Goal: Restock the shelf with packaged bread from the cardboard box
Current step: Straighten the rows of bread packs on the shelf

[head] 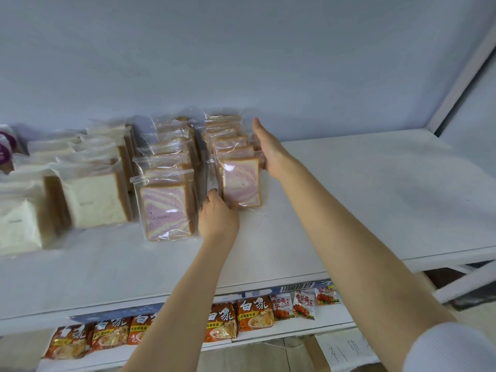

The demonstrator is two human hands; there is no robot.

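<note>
swirl bread [166, 208]: we count 2 rows
white bread [94, 202]: 2 rows
noodle packs [255, 314]: 5 visible
red snack packs [303, 304]: 3

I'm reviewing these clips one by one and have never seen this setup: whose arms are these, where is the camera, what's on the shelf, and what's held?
No machine here: a person works with bare hands, and the one picture comes from a wide-angle camera on their head, looking forward and down. On the white shelf stand rows of bagged sliced bread: white loaves at the left, purple-swirl packs beside them. The left hand curls its fingers round the edge of the front swirl pack in the right-hand row; the right hand lies flat against that row's side. Noodle packets sit on the shelf below.
</note>
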